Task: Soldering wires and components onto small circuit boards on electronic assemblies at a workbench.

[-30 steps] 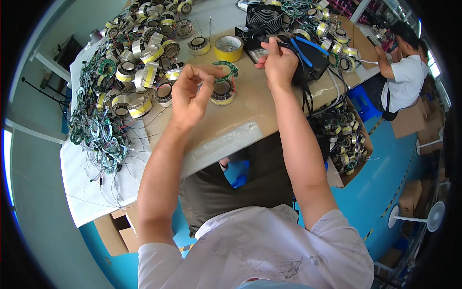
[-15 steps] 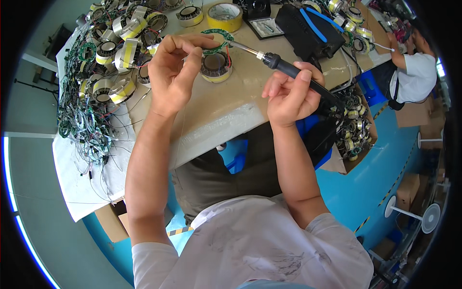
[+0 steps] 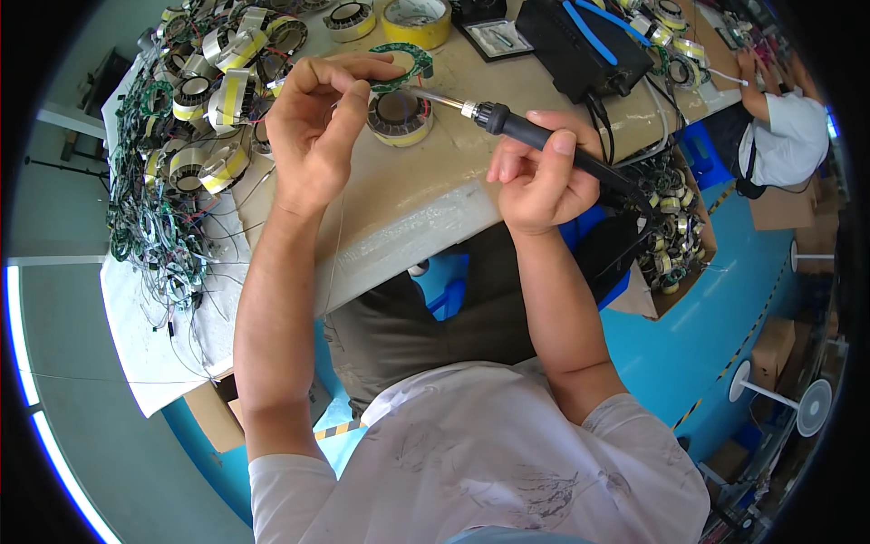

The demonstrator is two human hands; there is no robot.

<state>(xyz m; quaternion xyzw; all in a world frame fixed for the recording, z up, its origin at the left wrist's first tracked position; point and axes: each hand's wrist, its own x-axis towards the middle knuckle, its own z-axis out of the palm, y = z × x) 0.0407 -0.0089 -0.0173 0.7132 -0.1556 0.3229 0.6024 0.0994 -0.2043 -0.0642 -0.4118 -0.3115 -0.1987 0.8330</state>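
Observation:
My left hand is closed, with its fingers at the left edge of a green ring-shaped circuit board. The board is raised and tilted just above a motor coil ring wrapped in yellow and clear tape, which rests on the table. In my right hand is a soldering iron with a black handle, pointing left. Its metal tip is near the board's lower edge and above the coil ring; whether it touches either I cannot tell. A thin wire hangs below my left hand.
Piled coil rings and wired green boards cover the table's left side. Behind are a yellow tape roll, a small tray and a black box bearing blue-handled pliers. Another person sits at right.
The soldering iron's tip has moved left and slightly down, from the board's right edge to below its lower edge. The board and my left hand have shifted slightly left and up.

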